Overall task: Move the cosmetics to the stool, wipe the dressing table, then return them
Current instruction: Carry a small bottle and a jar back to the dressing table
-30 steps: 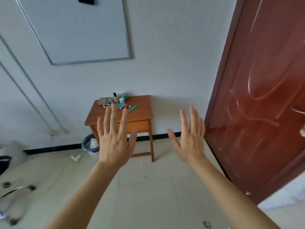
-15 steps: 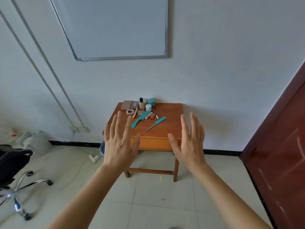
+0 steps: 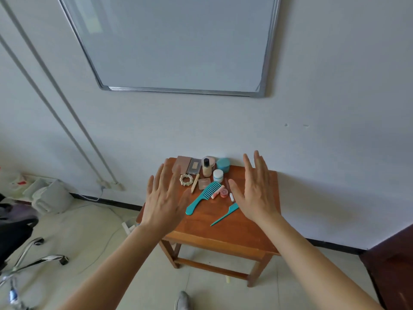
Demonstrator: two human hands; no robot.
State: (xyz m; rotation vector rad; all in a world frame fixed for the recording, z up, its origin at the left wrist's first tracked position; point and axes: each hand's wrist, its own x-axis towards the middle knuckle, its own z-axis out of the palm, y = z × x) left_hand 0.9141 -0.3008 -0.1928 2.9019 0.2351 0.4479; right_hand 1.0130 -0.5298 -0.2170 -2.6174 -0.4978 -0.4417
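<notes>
Table (image 3: 223, 233) nearer, now frame centre; left hand (image 3: 164, 198), right hand (image 3: 254, 191) raised above cosmetics (image 3: 206, 175), fingers straight, spread, holding nothing.

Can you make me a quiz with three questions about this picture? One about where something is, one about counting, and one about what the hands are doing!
1. Where is the teal jar?
A) at the back of the wooden table
B) on the floor
C) on the chair

2. How many teal combs lie on the table?
A) one
B) two
C) four

3. What are the left hand and right hand doing?
A) both gripping combs
B) both open, holding nothing
C) one holding a bottle

Answers:
1 A: it stands at the table's far edge, just behind the white jar.
2 B: there is a wide-tooth comb and a tail comb.
3 B: the fingers are straight and spread, with nothing in them.
</notes>
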